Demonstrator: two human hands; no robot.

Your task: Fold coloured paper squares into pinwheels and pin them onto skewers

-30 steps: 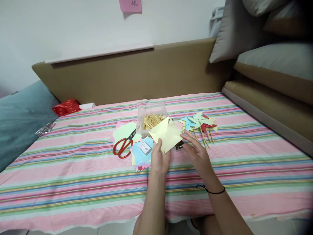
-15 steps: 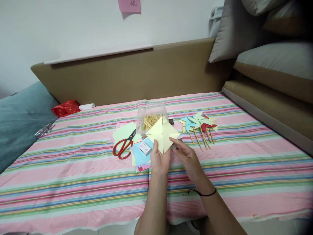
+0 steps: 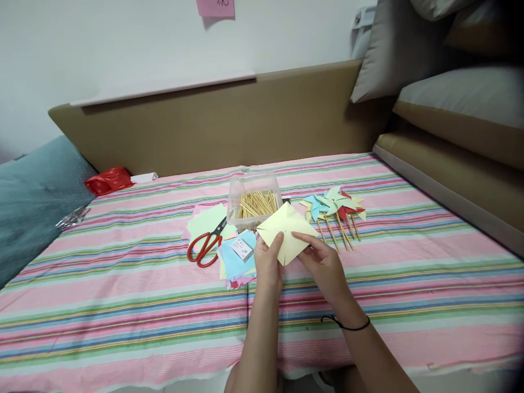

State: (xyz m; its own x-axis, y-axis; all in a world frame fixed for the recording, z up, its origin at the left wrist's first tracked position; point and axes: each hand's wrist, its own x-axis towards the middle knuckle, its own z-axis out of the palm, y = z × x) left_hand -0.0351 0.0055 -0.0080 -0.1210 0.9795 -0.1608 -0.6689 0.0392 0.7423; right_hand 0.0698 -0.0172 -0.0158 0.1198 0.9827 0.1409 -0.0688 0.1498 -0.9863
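Note:
A pale yellow square of paper [image 3: 289,224], slit in from its corners, is held up between my two hands over the cloth. My left hand [image 3: 268,259] grips its near left side, thumb on top and fingers beneath. On the near right side, my right hand [image 3: 323,265] pinches the sheet, its index finger lying on top near the middle. Just beyond the paper stands a clear plastic box [image 3: 233,204] holding thin wooden sticks [image 3: 257,202]. Finished paper pinwheels [image 3: 335,202] on sticks lie to the right.
Left of my hands are red-handled scissors [image 3: 204,248], light green paper [image 3: 207,218], and a stack of coloured paper [image 3: 233,265] with a small white box [image 3: 242,249] on it. A red plastic bag [image 3: 108,181] lies far left. Cushions [image 3: 462,103] are piled at the right.
The yellow paper has moved right and slightly nearer, turning and tilting. My right index finger now lies on its top, and more of the stick box shows.

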